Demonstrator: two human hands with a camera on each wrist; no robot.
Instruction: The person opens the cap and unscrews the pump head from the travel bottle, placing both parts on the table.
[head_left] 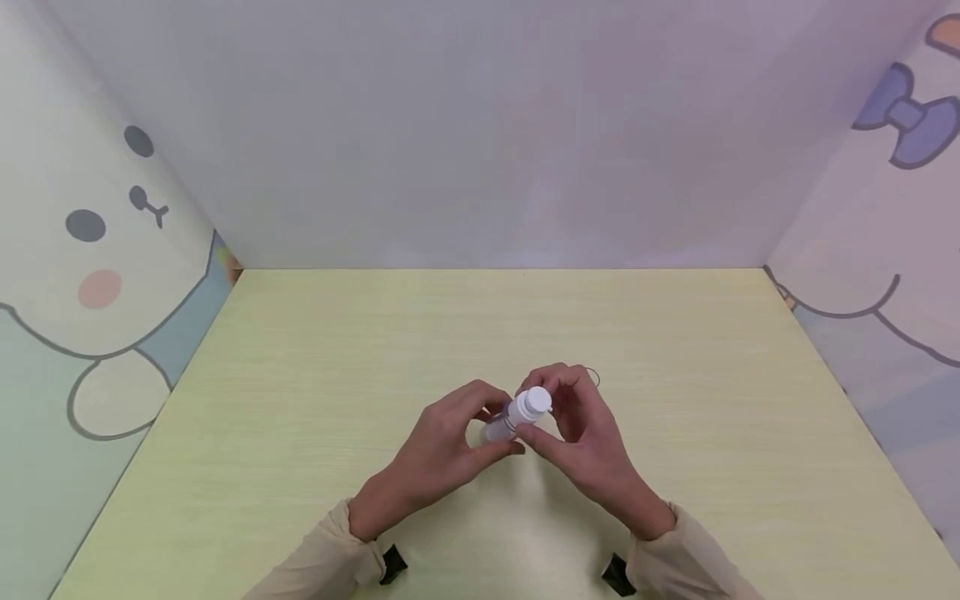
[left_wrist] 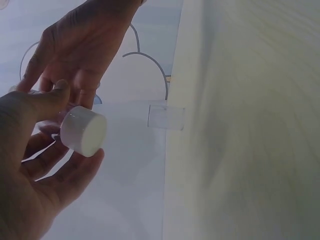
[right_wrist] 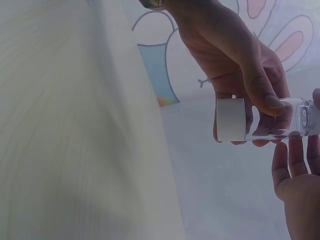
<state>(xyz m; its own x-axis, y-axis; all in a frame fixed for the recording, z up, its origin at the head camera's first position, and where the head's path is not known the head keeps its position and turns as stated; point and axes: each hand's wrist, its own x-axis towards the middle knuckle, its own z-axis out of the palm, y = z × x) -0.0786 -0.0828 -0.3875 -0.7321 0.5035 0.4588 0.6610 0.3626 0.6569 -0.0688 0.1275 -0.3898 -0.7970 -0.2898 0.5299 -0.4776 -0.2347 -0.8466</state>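
A small clear bottle point(head_left: 498, 428) with a white pump top point(head_left: 536, 401) is held tilted above the table, its top toward the right. At the other end is a white base point(right_wrist: 231, 120). My left hand point(head_left: 442, 442) grips the lower body between thumb and fingers. With thumb and fingers around the neck, just under the pump top, my right hand point(head_left: 585, 442) pinches the bottle. Its fingertips are partly cut off in the right wrist view. Beyond the right hand stands a clear cap point(left_wrist: 166, 118) on the table, mostly hidden by that hand in the head view.
The pale wooden table point(head_left: 360, 333) spreads under both hands. A plain wall point(head_left: 480, 133) rises at its back edge, with cartoon-printed panels point(head_left: 97, 250) at the sides. Black pieces point(head_left: 393, 565) sit by the sleeve cuffs.
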